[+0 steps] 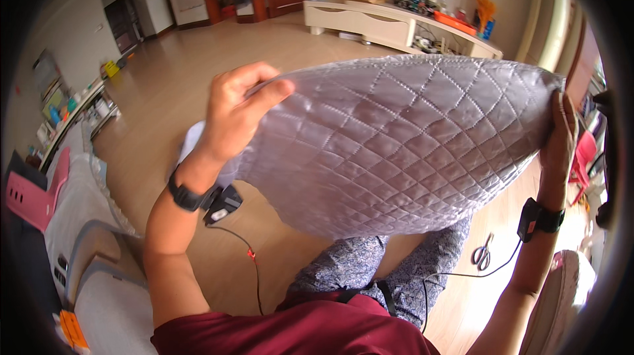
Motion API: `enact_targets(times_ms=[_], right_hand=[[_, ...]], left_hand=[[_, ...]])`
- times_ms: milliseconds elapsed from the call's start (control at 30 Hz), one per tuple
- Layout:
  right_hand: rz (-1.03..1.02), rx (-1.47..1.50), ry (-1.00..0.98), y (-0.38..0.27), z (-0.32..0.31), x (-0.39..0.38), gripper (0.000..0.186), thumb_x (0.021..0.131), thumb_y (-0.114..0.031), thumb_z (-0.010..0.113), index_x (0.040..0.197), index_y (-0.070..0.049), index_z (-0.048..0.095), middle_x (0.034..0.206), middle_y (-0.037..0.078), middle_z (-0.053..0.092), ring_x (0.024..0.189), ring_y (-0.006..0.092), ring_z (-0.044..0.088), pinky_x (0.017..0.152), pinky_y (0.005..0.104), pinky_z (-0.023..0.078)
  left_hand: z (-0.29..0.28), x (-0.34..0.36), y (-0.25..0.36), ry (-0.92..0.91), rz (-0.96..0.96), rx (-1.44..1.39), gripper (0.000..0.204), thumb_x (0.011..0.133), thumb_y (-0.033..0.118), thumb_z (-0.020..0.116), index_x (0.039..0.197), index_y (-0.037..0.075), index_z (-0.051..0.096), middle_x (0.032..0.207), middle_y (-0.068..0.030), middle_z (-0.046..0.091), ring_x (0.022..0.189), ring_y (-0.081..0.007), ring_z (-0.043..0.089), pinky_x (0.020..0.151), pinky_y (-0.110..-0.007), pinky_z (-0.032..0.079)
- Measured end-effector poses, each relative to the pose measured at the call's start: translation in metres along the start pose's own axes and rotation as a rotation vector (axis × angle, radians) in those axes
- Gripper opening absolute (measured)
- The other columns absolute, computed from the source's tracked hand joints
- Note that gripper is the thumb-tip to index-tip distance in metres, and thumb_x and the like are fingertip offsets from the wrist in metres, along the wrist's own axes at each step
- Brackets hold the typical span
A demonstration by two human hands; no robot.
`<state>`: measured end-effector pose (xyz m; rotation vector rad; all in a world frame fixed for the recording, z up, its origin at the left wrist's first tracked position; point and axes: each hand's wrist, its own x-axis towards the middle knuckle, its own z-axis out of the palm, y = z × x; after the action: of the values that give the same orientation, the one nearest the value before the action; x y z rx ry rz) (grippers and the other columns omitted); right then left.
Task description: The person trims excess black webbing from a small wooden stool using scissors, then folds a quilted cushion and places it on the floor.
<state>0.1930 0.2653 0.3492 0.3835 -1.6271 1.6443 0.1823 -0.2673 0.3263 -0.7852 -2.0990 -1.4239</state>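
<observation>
A silver-grey quilted cloth (389, 137) with diamond stitching is held up across the middle of the head view, over my legs in patterned trousers. My left hand (238, 101) is closed in a pinch on its upper left edge, thumb on the near face. At the far right, my right hand (556, 134) grips the cloth's side edge, fingers partly hidden. Each wrist wears a black strap with a small device and cable. On the floor below the cloth's right part lie scissors (481, 257) with dark handles.
A white low cabinet (347, 18) with assorted items stands under a dark screen at the back. At left are a crowded shelf (99, 94), a pink plastic item (33, 200) and a pale seat (105, 315). A red chair (582, 163) is at right, above a padded seat edge (555, 309).
</observation>
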Motion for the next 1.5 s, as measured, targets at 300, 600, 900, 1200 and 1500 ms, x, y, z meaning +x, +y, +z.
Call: enact_targets(times_ms=[300,600,900,1200,1500], right_hand=[[0.013,-0.125,0.298,-0.098,-0.041,-0.047,0.040,0.102,-0.021,0.056,0.136,0.000,0.057,0.130,0.011,0.062,0.117,0.0159,0.060,0.102,0.0293,0.045],[0.320,-0.699,0.293,0.062,-0.118,-0.077,0.036,0.095,-0.031,0.068,0.116,-0.002,0.067,0.102,0.000,0.064,0.091,0.0083,0.057,0.080,0.0222,0.046],[0.752,-0.733,0.234,0.273,-0.172,-0.145,0.027,0.097,-0.030,0.063,0.087,-0.005,0.067,0.071,-0.002,0.057,0.063,0.0060,0.046,0.054,0.0249,0.037],[0.672,-1.017,0.268,0.405,-0.187,-0.097,0.032,0.091,-0.032,0.064,0.092,-0.001,0.072,0.080,0.012,0.069,0.078,0.0236,0.066,0.072,0.0382,0.051],[0.795,-1.096,0.322,0.441,-0.189,-0.110,0.036,0.092,-0.036,0.062,0.090,-0.002,0.074,0.075,0.011,0.071,0.068,0.0193,0.066,0.066,0.0358,0.051]], left_hand=[[0.035,0.018,0.017,-0.057,0.089,-0.298,0.030,0.098,0.019,0.065,0.075,0.004,0.055,0.077,0.0062,0.049,0.075,-0.0033,0.041,0.067,-0.020,0.030],[0.201,0.081,-0.131,-0.403,-0.225,-0.329,0.022,0.095,0.021,0.069,0.083,0.004,0.068,0.074,0.0115,0.052,0.069,0.0001,0.042,0.063,-0.019,0.035],[0.368,0.054,-0.319,-0.519,-0.352,-0.059,0.022,0.094,0.019,0.069,0.080,0.002,0.067,0.073,0.0083,0.055,0.070,-0.0028,0.047,0.063,-0.023,0.039],[0.468,0.102,-0.403,-0.115,-0.291,0.033,0.034,0.090,0.021,0.067,0.068,-0.001,0.055,0.059,-0.0119,0.053,0.056,-0.0205,0.047,0.058,-0.038,0.041],[0.510,0.077,-0.444,-0.156,-0.325,0.385,0.034,0.088,0.024,0.070,0.070,-0.001,0.056,0.070,-0.0236,0.062,0.069,-0.0425,0.061,0.068,-0.049,0.047]])
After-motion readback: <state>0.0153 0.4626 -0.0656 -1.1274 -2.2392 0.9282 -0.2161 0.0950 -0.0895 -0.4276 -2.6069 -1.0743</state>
